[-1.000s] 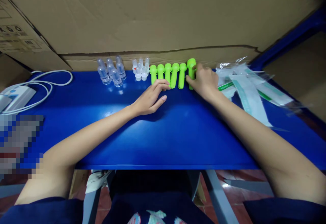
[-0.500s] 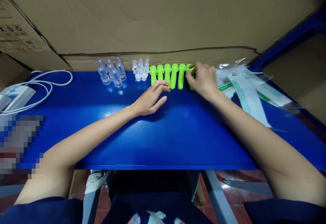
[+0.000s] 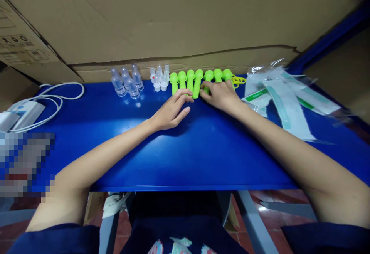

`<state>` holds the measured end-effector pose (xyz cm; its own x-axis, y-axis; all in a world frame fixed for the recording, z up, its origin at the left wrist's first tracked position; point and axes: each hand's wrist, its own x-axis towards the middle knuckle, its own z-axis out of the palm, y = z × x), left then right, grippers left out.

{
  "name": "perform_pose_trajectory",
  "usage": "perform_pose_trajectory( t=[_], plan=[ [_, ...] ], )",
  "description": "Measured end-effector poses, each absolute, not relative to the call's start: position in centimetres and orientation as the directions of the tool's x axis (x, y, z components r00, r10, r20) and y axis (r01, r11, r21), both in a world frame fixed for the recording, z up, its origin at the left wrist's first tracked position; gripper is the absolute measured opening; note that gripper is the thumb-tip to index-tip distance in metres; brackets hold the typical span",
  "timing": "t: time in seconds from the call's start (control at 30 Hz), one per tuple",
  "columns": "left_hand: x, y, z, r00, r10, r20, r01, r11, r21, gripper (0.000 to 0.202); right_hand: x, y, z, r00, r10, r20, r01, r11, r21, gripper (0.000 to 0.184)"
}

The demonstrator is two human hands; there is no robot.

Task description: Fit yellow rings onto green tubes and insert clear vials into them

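Several lime-green flashlight-shaped tubes (image 3: 190,82) with round heads stand in a row at the back of the blue table (image 3: 162,157). My right hand (image 3: 221,96) has its thumb and index finger around the lower part of one green tube (image 3: 207,77) in the middle of the row. It also hides the lower parts of the tubes further right. My left hand (image 3: 173,111) rests just in front of the left tubes, fingers loosely stretched and apart, its fingertips near their lower ends. Whether it touches them I cannot tell.
Left of the tubes stand small clear white-based caps (image 3: 160,80) and larger clear bottles (image 3: 127,82). Yellow cord loops (image 3: 238,81) lie at the row's right end, beside plastic-wrapped white and green packets (image 3: 280,100). A white device (image 3: 26,115) with a cable lies left. Cardboard (image 3: 179,19) walls the back.
My right hand has moved left, from the right end of the row to a middle tube. More green tubes and a yellow cord now show at right. The left hand has stayed.
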<state>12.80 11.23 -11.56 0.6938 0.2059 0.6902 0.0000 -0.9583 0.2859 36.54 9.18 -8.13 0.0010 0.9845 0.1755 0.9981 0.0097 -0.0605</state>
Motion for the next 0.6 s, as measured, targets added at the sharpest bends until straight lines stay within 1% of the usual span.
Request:
perform_pose_trajectory(
  t=[0.1, 0.13, 0.2, 0.27, 0.33, 0.47, 0.53, 0.6],
  plan=[
    [12.8, 11.3, -11.6, 0.697, 0.215, 0.684, -0.001, -0.954, 0.301, 0.026, 36.4, 9.1, -7.8, 0.007, 0.993, 0.116, 0.996, 0.004, -0.092, 0.029],
    [12.8, 11.3, -11.6, 0.698, 0.222, 0.681, 0.003, -0.952, 0.307, 0.026, 36.4, 9.0, -7.7, 0.013, 0.994, 0.109, 0.992, 0.001, -0.125, 0.026],
    [12.8, 11.4, -11.7, 0.696, 0.241, 0.676, 0.011, -0.945, 0.326, 0.027, 36.3, 8.7, -7.4, 0.032, 0.992, 0.125, 0.973, -0.003, -0.232, 0.022],
    [12.8, 11.4, -11.7, 0.686, 0.267, 0.676, 0.013, -0.935, 0.355, 0.027, 36.2, 8.4, -6.8, 0.064, 0.984, 0.167, 0.933, 0.001, -0.359, 0.018],
    [12.9, 11.4, -11.7, 0.669, 0.285, 0.686, 0.006, -0.926, 0.379, 0.026, 36.1, 7.8, -5.8, 0.101, 0.971, 0.218, 0.89, 0.009, -0.455, 0.014],
    [12.9, 11.8, -11.9, 0.625, 0.331, 0.707, 0.015, -0.91, 0.413, 0.027, 35.7, 6.5, -3.5, 0.167, 0.942, 0.292, 0.833, 0.024, -0.553, 0.011],
    [13.0, 12.0, -12.0, 0.596, 0.37, 0.713, 0.016, -0.893, 0.45, 0.029, 35.2, 5.9, -2.8, 0.172, 0.922, 0.346, 0.801, 0.073, -0.594, 0.014],
    [13.0, 12.2, -12.1, 0.558, 0.434, 0.707, 0.0, -0.852, 0.523, 0.033, 34.5, 5.5, -2.9, 0.144, 0.899, 0.413, 0.78, 0.153, -0.607, 0.018]
  ],
)
